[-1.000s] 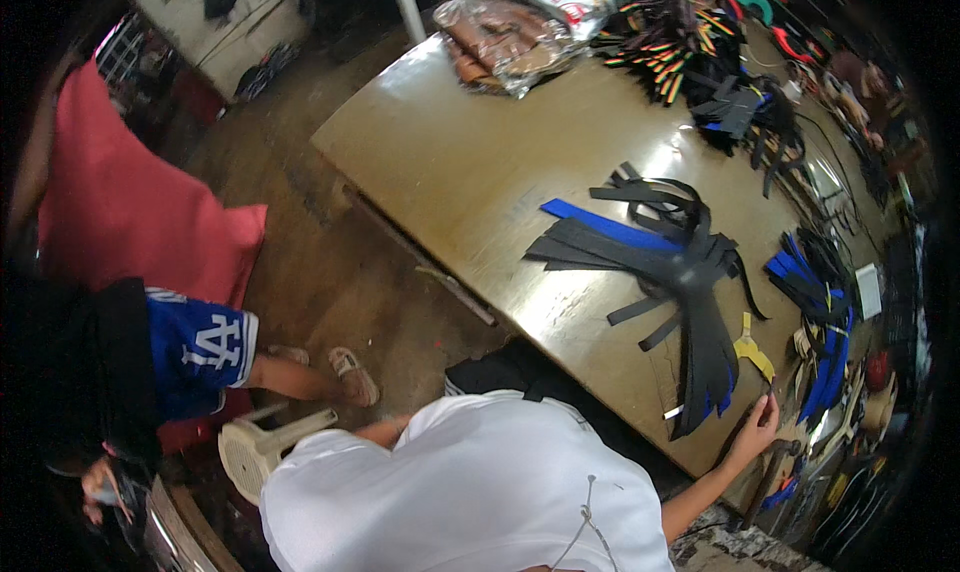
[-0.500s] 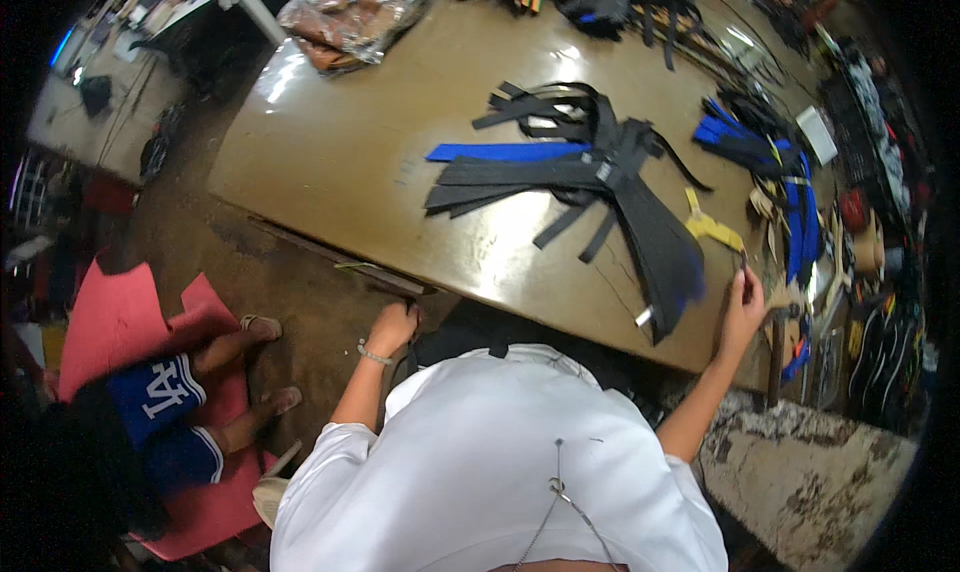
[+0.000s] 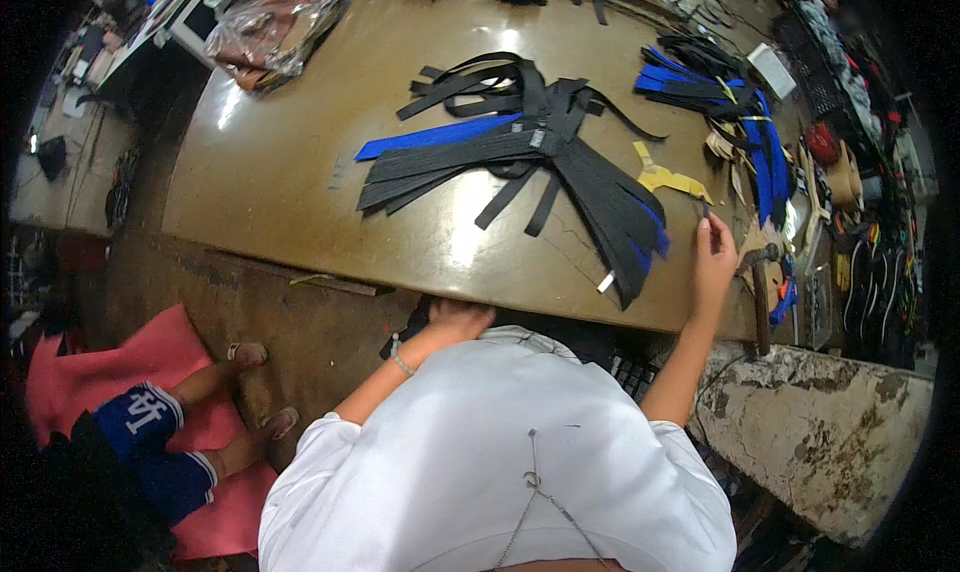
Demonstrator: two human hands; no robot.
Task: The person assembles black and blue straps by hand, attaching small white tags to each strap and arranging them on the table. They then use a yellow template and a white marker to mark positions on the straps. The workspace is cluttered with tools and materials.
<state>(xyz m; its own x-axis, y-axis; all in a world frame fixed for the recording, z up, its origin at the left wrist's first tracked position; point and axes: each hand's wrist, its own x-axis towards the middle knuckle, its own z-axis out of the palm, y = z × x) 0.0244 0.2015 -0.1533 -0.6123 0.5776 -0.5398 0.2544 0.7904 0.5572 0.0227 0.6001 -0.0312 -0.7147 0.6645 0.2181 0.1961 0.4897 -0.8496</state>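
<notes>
L hand (image 3: 458,319) rests at the near edge of the worn brown wooden worktable (image 3: 280,172), fingers curled loosely on the rim, holding nothing I can see. Mid-table, the fan of long black and blue flat straps (image 3: 520,157) lies spread, its tail running twd the near right edge. R hand (image 3: 714,254), just beside that tail near the yellow cut-out piece (image 3: 668,179), pinches a small dark item w/ fingertips pressed together; looks like sorting/picking, so next probably calls for a careful placement by the straps.

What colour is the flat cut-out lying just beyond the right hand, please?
Yellow cut-out, in the head view.
</notes>
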